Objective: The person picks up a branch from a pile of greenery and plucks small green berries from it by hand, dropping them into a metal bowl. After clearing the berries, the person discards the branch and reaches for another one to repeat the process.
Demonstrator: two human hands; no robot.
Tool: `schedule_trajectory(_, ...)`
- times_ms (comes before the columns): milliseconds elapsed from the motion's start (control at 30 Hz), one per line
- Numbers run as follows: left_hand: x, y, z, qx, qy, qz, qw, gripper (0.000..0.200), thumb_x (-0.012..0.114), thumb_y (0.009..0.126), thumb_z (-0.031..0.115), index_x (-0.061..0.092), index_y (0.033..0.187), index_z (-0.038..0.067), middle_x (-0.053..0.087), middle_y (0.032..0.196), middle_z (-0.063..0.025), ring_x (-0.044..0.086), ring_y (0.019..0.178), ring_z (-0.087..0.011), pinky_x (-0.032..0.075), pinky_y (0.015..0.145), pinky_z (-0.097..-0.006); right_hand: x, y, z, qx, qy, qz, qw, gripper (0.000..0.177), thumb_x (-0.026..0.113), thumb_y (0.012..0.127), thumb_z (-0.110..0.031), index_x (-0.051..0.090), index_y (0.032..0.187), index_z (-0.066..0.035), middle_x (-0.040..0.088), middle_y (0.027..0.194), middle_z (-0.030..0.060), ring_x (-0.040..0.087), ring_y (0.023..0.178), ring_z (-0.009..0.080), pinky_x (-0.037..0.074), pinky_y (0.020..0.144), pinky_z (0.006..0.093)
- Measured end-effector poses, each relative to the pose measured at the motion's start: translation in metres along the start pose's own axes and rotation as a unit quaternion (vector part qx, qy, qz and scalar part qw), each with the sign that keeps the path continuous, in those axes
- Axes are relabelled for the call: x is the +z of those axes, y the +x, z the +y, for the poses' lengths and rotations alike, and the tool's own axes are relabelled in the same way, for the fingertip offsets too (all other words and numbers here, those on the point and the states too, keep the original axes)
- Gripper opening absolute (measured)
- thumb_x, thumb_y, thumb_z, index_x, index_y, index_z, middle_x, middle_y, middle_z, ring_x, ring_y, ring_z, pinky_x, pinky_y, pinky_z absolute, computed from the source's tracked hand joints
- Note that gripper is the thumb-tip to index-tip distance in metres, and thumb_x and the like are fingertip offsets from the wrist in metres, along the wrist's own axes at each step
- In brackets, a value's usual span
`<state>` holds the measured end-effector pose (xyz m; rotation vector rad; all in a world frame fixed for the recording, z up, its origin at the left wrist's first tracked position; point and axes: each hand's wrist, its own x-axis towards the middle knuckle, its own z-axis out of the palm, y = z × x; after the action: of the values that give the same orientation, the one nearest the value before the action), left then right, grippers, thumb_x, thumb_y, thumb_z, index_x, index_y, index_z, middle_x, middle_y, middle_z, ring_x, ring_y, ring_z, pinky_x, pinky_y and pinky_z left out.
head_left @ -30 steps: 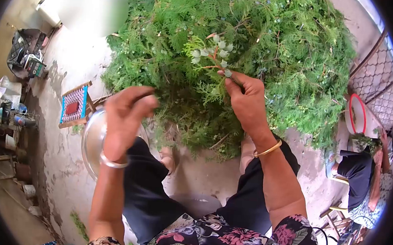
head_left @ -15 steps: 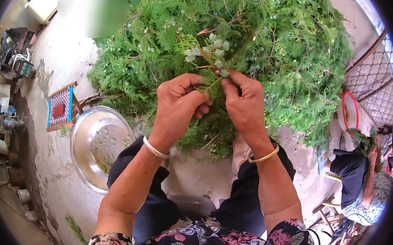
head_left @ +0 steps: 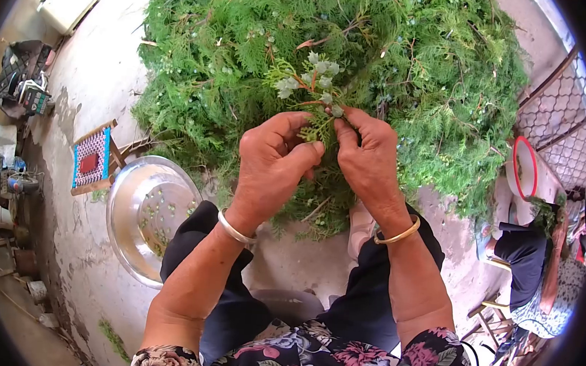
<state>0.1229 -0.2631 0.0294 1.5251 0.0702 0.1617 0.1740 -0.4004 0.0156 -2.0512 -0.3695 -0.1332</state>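
A small evergreen sprig (head_left: 305, 82) with pale blue-green cones stands out in front of me, held between both hands. My left hand (head_left: 274, 156) is closed, its thumb and fingers pinching the leafy lower part of the sprig. On the other side, my right hand (head_left: 369, 156) pinches the sprig close to a cone (head_left: 337, 110) by the thumb tip. What lies inside the right fingers is hidden. Right behind the hands rises a large heap of cut evergreen branches (head_left: 226, 63), dotted with small cones.
A wide metal basin (head_left: 118, 228) holding loose green cones sits by my left knee. Beyond it stands a woven stool (head_left: 93, 143). At right, a seated person (head_left: 522, 257) handles greenery beside a red-rimmed container (head_left: 525, 168). Wire mesh (head_left: 563, 113) lines the far right.
Both hands have shifted slightly to the right. My left thumb has come up against the sprig's leaves, nearer the right hand. The cones stay about where they were.
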Motion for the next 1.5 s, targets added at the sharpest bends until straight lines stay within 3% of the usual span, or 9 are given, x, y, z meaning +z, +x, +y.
schedule_trajectory(33,-0.001,0.000,0.000,-0.002,0.015,0.014,1.000,0.014,0.058,0.082,0.000,0.063,0.092,-0.008,0.064,0.073,-0.0078,0.060,0.059,-0.0104,0.050,0.052,-0.0239,0.001,0.000,0.000,0.001,0.000,0.000,1.000,0.018,0.054,0.086,0.000,0.064,0.101,0.001,0.061,0.071,0.0105,0.052,0.065,0.0104,0.044,0.062,0.0265)
schedule_trajectory(100,-0.003,0.000,0.000,-0.004,0.029,0.029,0.999,0.014,0.058,0.081,-0.001,0.063,0.092,-0.008,0.064,0.072,-0.0078,0.060,0.060,-0.0105,0.050,0.052,-0.0241,0.003,0.001,0.000,-0.019,0.019,0.029,0.999,0.012,0.057,0.085,-0.010,0.064,0.092,-0.003,0.058,0.068,0.0216,0.059,0.063,0.0392,0.045,0.054,0.0388)
schedule_trajectory(400,-0.017,0.005,-0.013,-0.054,0.060,0.006,0.997,0.018,0.048,0.079,-0.003,0.064,0.086,-0.003,0.061,0.067,-0.0042,0.052,0.053,-0.0059,0.040,0.045,-0.0203,0.010,-0.002,-0.005,-0.034,-0.033,0.024,0.999,0.010,0.058,0.083,-0.010,0.064,0.088,-0.005,0.057,0.067,0.0211,0.059,0.065,0.0400,0.044,0.054,0.0406)
schedule_trajectory(500,-0.019,0.005,-0.022,0.040,0.074,0.001,0.996,0.016,0.050,0.082,0.000,0.065,0.088,0.000,0.059,0.066,-0.0028,0.049,0.051,-0.0042,0.037,0.043,-0.0189,0.011,-0.001,-0.001,-0.038,-0.035,0.034,0.998,0.010,0.057,0.082,-0.009,0.064,0.088,-0.005,0.057,0.066,0.0212,0.059,0.063,0.0395,0.044,0.054,0.0419)
schedule_trajectory(567,-0.013,0.002,-0.008,-0.008,0.040,0.093,0.995,0.012,0.052,0.086,0.004,0.063,0.086,0.000,0.060,0.067,-0.0034,0.047,0.051,-0.0039,0.035,0.041,-0.0181,0.012,0.000,0.000,-0.055,-0.048,0.051,0.996,0.011,0.057,0.081,-0.008,0.064,0.089,-0.005,0.058,0.066,0.0197,0.059,0.063,0.0381,0.045,0.055,0.0421)
schedule_trajectory(767,-0.021,0.005,0.004,-0.068,-0.192,0.074,0.976,0.011,0.058,0.088,0.009,0.060,0.081,0.000,0.060,0.068,-0.0047,0.046,0.050,-0.0037,0.032,0.039,-0.0165,0.011,-0.004,0.003,-0.139,-0.165,0.073,0.974,0.025,0.059,0.073,-0.006,0.063,0.097,-0.009,0.060,0.071,0.0127,0.060,0.066,0.0328,0.046,0.057,0.0420)
schedule_trajectory(967,-0.003,0.006,-0.016,-0.144,-0.104,0.051,0.983,0.016,0.068,0.084,0.014,0.060,0.082,0.000,0.058,0.066,-0.0022,0.047,0.050,-0.0046,0.031,0.039,-0.0169,0.014,-0.010,-0.005,-0.163,-0.211,0.046,0.963,0.031,0.060,0.071,-0.003,0.063,0.102,-0.007,0.061,0.073,0.0124,0.060,0.067,0.0321,0.046,0.057,0.0409)
schedule_trajectory(1233,-0.002,0.006,-0.020,-0.211,-0.283,0.115,0.928,0.010,0.067,0.079,0.004,0.058,0.074,0.000,0.054,0.065,-0.0023,0.045,0.050,-0.0079,0.032,0.040,-0.0209,0.023,-0.018,-0.004,-0.203,-0.248,0.044,0.946,0.030,0.062,0.069,-0.007,0.059,0.099,-0.005,0.060,0.077,0.0110,0.059,0.069,0.0294,0.047,0.058,0.0391)
schedule_trajectory(1500,-0.006,0.006,-0.013,-0.190,-0.312,0.026,0.931,0.008,0.062,0.079,0.000,0.056,0.084,-0.002,0.058,0.071,-0.0061,0.050,0.054,-0.0098,0.038,0.043,-0.0225,0.017,-0.003,0.003,-0.025,0.008,0.024,0.999,0.009,0.057,0.079,-0.005,0.062,0.083,0.002,0.056,0.063,0.0194,0.056,0.054,0.0318,0.042,0.052,0.0371)
